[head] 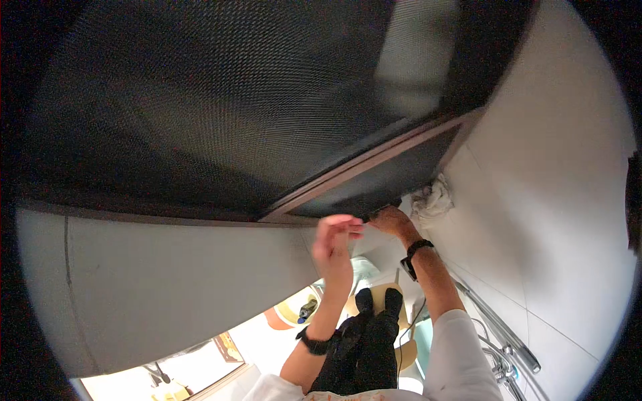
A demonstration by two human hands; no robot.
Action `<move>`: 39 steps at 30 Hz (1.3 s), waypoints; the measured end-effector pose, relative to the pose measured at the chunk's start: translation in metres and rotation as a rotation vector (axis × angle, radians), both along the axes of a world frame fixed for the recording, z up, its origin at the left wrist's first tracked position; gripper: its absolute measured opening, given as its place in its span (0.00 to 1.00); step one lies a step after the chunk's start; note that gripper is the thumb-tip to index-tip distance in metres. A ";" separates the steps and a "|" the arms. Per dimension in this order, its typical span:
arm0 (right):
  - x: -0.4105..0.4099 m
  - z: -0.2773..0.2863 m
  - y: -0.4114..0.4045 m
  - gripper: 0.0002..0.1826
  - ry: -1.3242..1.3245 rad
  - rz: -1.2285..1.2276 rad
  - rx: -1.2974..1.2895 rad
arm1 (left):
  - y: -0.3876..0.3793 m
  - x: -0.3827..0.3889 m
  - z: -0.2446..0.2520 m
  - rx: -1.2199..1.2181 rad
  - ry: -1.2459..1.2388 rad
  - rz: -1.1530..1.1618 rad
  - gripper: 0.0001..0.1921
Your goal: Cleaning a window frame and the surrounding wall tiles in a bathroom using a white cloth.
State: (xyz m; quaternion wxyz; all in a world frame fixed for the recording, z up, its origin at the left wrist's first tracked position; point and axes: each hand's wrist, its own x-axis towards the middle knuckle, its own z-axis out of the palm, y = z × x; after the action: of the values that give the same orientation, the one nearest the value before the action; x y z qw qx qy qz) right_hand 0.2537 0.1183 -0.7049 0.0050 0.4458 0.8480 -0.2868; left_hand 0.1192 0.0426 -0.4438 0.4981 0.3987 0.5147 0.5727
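Before me is a window with a dark mesh screen in a brown frame. My right hand reaches to the lower edge of the smaller dark pane, bent at the wrist. Something dark shows at its fingers, but what it grips is hidden. My left hand is raised just left of it, blurred, with its fingers bent. Whether it holds something small is unclear. A crumpled whitish cloth lies in the corner beside my right hand.
My feet stand on a pale yellow seat. A chrome shower bar and mixer tap are on the tiled wall to the right. Below lie a basin with a dark bottle and a hanging cable. A mirror-like bright panel is at lower left.
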 end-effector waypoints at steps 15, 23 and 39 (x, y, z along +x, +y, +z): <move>-0.013 0.001 -0.013 0.23 0.194 -0.075 0.199 | 0.020 -0.015 0.078 0.229 0.474 0.083 0.12; -0.013 -0.002 -0.010 0.23 0.116 -0.095 0.048 | 0.028 -0.013 0.079 0.287 0.396 0.057 0.10; 0.005 -0.058 -0.004 0.21 0.098 -0.196 0.307 | 0.030 0.013 0.061 0.360 0.584 0.159 0.11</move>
State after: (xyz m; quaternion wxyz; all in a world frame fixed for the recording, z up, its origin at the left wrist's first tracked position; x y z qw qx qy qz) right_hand 0.2585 0.1141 -0.7633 -0.1323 0.5072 0.8336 -0.1743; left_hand 0.1320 0.0726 -0.3832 0.2053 0.5857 0.5557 0.5531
